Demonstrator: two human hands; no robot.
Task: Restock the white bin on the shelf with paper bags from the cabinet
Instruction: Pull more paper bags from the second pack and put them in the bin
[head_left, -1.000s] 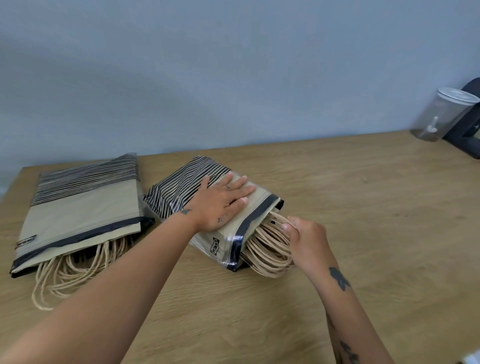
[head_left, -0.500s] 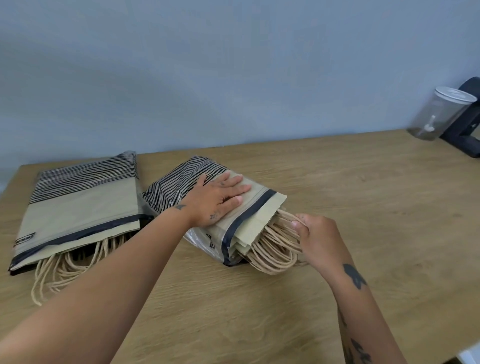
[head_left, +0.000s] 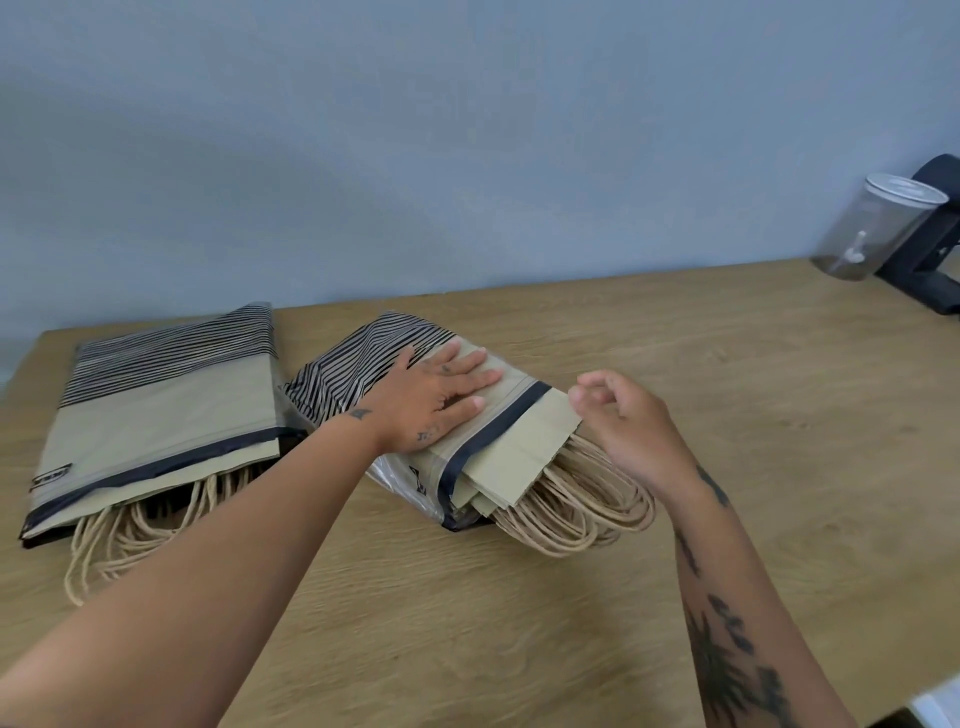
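Observation:
Two plastic-wrapped packs of tan paper bags lie flat on a wooden table (head_left: 701, 415). The left pack (head_left: 166, 415) has twine handles spilling from its near end. On the middle pack (head_left: 363, 364) my left hand (head_left: 441, 400) presses flat with straight fingers. A stack of paper bags (head_left: 519, 447) sticks partway out of that pack's open end, its twine handles (head_left: 582, 509) fanned on the table. My right hand (head_left: 623, 421) hovers just above the bags' top edge, fingers loosely curled, holding nothing. No white bin or shelf is visible.
A clear plastic container (head_left: 878, 228) with a lid leans at the table's far right against a black object (head_left: 930, 249). A grey-blue wall runs along the table's back edge. A white corner (head_left: 940, 706) shows at the bottom right.
The paper bags have slid further out of the middle pack. My right hand let go of the twine handles and rose above the stack. My left hand stayed pressing on the wrapper.

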